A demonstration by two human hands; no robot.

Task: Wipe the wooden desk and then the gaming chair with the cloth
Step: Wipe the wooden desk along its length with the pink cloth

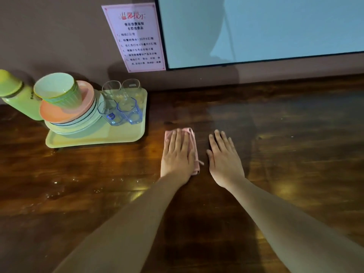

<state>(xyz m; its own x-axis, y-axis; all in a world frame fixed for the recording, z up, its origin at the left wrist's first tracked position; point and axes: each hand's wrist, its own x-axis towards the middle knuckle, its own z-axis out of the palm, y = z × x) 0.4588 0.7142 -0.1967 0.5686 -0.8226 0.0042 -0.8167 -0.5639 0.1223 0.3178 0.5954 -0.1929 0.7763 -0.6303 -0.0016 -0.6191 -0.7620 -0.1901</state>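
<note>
A glossy wooden counter (pixel 275 134) is backed by a brown wall (pixel 59 36) and a pale screen (pixel 256 26). The pink cloth (pixel 194 139) is pressed under the straight fingers (pixel 180 138) of the left hand (pixel 178 156). The right hand (pixel 224 160) is laid flat beside it, empty. A green flask (pixel 17 95) is cropped at the left edge.

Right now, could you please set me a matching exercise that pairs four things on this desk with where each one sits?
Things:
1. pink cloth
2. right hand
3. green cup
4. blue glasses

Places:
A. on top of the stack of plates
B. flat on the bare wooden desk
C. under the left hand
D. standing directly on the tray, right of the plates

Pairs: 1-C, 2-B, 3-A, 4-D
</note>
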